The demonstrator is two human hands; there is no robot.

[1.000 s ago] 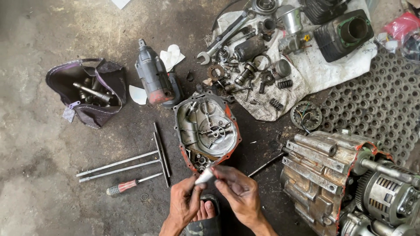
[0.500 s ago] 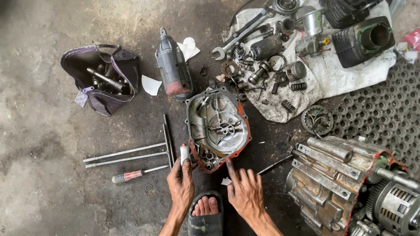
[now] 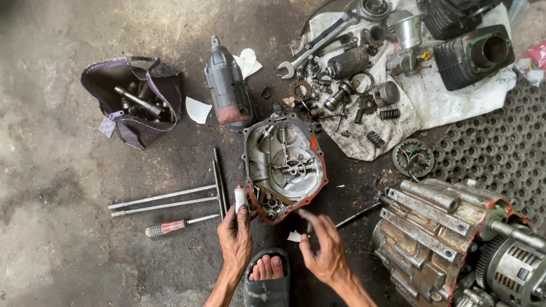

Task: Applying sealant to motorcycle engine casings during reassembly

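My left hand (image 3: 235,236) grips a small white tube with a red cap (image 3: 240,197), held upright just left of an open engine side cover (image 3: 284,165) that lies inside-up on the concrete floor, orange gasket along its rim. My right hand (image 3: 321,247) hovers with fingers spread near the cover's lower right edge, holding nothing, above a small white scrap (image 3: 294,236). My sandalled foot (image 3: 268,276) sits between my wrists.
Long steel rods (image 3: 165,200) and a red-handled screwdriver (image 3: 173,226) lie at left. A dark bag of tools (image 3: 133,99), an impact driver (image 3: 227,85), a white cloth with several engine parts (image 3: 392,68), a perforated mat (image 3: 500,148) and an engine block (image 3: 449,239) surround the spot.
The two hands have come apart. My left hand moved left with the tube beside the cover. My right hand let go and now hovers open near the cover's lower edge.
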